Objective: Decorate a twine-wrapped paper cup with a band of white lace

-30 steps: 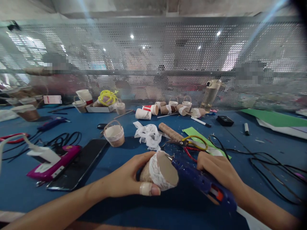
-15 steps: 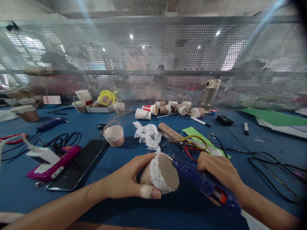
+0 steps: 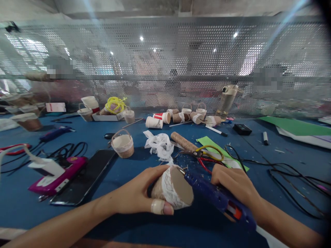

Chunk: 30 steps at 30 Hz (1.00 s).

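Observation:
My left hand (image 3: 141, 191) is wrapped around a twine-covered cup (image 3: 157, 189), tilted on its side with its flat brown end facing right. White lace trim (image 3: 169, 191) circles the cup near that end, and the strip runs back to a loose heap of lace (image 3: 160, 146). A bandage covers my thumb. In my right hand (image 3: 234, 184) is a blue glue gun (image 3: 212, 193), its metal nozzle at the upper edge of the cup by the lace. My right fingertips are partly hidden behind the gun.
Beyond the cup lie scissors (image 3: 199, 154), a twine roll (image 3: 183, 141) and green paper (image 3: 210, 144). A small handled basket (image 3: 123, 146), a phone (image 3: 85, 179) and a magenta power strip (image 3: 59, 175) stand left. Black cables (image 3: 289, 175) trail at right. A perforated screen (image 3: 165, 65) rises behind.
The glue gun and my right hand have shifted slightly left, its nozzle moving a little along the cup's edge. My left hand and the cup stay almost still.

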Motion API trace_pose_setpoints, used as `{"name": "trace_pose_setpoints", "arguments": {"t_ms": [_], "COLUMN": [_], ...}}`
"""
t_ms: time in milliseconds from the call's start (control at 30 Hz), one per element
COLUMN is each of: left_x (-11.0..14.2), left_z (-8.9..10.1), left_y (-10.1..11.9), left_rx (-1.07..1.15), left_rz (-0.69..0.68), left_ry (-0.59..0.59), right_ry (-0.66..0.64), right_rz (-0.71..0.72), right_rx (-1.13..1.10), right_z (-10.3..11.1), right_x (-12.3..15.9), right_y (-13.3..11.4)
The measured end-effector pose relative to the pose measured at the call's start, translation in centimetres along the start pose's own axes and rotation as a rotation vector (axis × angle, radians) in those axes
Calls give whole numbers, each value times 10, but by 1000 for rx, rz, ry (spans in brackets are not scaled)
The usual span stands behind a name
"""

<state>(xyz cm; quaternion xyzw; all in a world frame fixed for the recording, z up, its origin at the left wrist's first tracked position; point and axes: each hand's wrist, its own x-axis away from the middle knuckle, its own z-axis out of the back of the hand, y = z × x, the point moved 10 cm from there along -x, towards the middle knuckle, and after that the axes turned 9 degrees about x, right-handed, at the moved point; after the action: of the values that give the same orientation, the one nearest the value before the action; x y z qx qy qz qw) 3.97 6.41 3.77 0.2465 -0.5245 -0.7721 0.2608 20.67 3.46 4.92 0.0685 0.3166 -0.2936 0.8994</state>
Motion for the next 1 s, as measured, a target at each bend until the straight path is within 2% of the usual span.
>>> {"name": "trace_pose_setpoints", "arguments": {"t_ms": [233, 767, 1000], "left_x": [2, 2, 1], "left_z": [1, -2, -2], "left_y": [3, 2, 2], "left_rx": [51, 75, 37], "left_rz": [-35, -48, -57], "left_ry": [52, 27, 32], "right_ry": [43, 73, 40], "right_rz": [6, 38, 22], "right_rx": [-21, -12, 12], "right_z": [6, 6, 2], "right_x": [1, 0, 1], "right_y": [-3, -5, -4]}}
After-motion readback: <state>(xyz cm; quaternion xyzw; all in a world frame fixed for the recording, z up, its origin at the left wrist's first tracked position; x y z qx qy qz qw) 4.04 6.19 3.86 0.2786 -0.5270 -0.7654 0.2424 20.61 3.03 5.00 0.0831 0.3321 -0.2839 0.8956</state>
